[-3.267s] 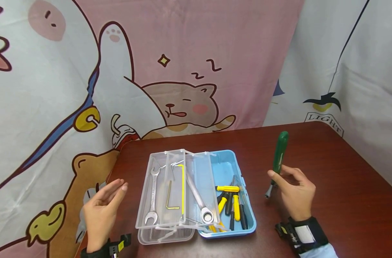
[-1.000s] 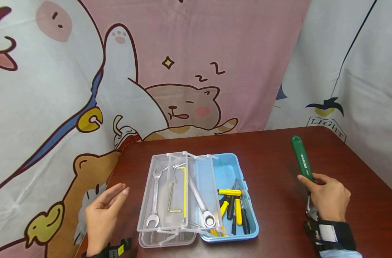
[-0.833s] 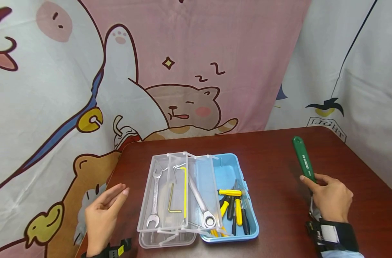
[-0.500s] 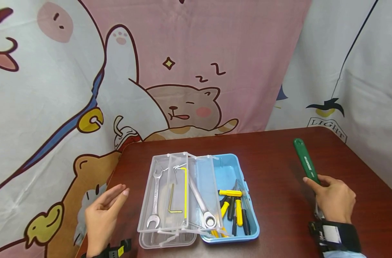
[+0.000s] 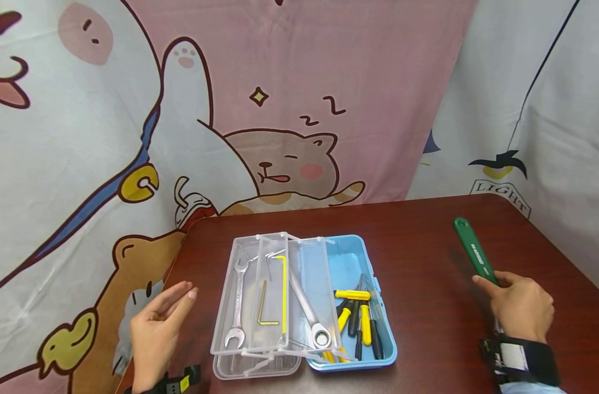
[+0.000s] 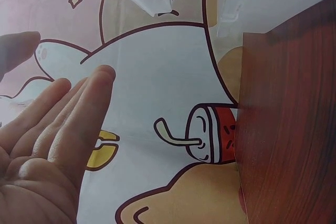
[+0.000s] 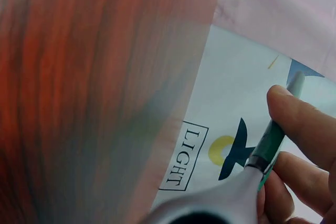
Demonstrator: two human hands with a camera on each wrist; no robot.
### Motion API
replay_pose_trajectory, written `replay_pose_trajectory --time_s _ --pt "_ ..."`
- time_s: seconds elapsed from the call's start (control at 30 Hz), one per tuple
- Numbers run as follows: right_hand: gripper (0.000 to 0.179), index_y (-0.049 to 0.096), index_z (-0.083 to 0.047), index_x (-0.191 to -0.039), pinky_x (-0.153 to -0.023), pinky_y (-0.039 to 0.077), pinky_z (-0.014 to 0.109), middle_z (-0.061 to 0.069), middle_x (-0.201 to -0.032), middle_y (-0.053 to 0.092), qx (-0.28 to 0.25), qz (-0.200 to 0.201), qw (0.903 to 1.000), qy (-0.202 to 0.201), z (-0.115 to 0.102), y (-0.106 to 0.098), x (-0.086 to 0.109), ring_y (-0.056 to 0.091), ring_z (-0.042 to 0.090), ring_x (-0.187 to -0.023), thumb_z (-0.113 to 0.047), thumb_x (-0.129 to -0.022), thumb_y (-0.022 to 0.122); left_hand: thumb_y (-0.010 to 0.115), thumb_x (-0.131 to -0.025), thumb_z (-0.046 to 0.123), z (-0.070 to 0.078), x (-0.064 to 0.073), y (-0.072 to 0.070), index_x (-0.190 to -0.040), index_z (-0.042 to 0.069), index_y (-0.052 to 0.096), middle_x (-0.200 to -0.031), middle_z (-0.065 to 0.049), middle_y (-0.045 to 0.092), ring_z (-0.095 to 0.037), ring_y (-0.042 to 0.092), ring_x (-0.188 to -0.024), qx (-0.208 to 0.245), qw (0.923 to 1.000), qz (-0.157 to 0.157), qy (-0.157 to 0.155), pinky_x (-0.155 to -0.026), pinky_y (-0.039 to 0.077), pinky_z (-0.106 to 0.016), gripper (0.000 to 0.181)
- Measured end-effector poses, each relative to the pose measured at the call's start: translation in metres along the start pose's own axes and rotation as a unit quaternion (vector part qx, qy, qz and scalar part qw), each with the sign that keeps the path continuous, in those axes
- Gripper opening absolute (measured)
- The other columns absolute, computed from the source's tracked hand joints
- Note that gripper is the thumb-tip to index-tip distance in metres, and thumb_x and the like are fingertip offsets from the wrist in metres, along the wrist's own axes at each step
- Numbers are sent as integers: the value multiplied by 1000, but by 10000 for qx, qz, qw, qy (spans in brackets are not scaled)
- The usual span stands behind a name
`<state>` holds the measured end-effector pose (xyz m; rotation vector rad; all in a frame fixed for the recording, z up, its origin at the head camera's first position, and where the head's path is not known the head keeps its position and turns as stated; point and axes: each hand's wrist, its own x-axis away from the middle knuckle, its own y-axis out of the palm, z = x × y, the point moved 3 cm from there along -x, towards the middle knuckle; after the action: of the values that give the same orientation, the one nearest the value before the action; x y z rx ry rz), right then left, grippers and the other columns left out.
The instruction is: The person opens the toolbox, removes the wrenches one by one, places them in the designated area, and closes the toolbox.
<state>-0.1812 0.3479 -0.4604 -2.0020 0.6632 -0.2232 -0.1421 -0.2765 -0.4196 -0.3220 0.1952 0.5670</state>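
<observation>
My right hand (image 5: 523, 306) grips a green-handled wrench (image 5: 474, 249), its handle slanting up and to the left over the right side of the table. In the right wrist view, thumb and fingers close around the green handle (image 7: 270, 142); the metal head (image 7: 231, 195) widens toward the camera, only partly visible. On the left, my left hand (image 5: 156, 331) is held with straight fingers together and touches nothing. Beside it stands a toolbox with a blue base (image 5: 345, 246) and clear trays (image 5: 225, 290). A combination wrench (image 5: 238, 301) and a yellow hex key (image 5: 284, 295) lie in the trays.
Several yellow and black screwdrivers (image 5: 365, 325) lie in the blue base. A ratchet wrench (image 5: 306, 312) lies in the clear tray nearer the base. The dark wooden table (image 5: 427, 339) meets a printed cloth (image 5: 378, 82) behind and at the left.
My right hand has moved right and lower with the green-handled wrench, whose handle has tilted from near upright to slanting left. My left hand has barely moved.
</observation>
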Motion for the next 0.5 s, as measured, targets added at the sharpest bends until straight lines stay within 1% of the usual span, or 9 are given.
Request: replay_pose_trajectory --time_s 0.23,0.5 --pt "65 62 1 -119 -65 38 51 28 -100 63 -10 -135 9998 119 4 -1 -3 52 41 -83 -51 -81 71 77 -80 29 0 0 -1 -113 16 70 -110 -7 69 -15 67 -95 -50 10000 14 -19 -77 50 -21 36" --pt "70 60 1 -122 -62 37 47 28 -101 61 76 -371 9982 458 11 1 -7 50 38 -82 -53 -79 72 78 -79 27 0 0 -2 -112 15 70 -109 -8 69 -14 67 -94 84 9999 3 -86 -78 51 -22 36"
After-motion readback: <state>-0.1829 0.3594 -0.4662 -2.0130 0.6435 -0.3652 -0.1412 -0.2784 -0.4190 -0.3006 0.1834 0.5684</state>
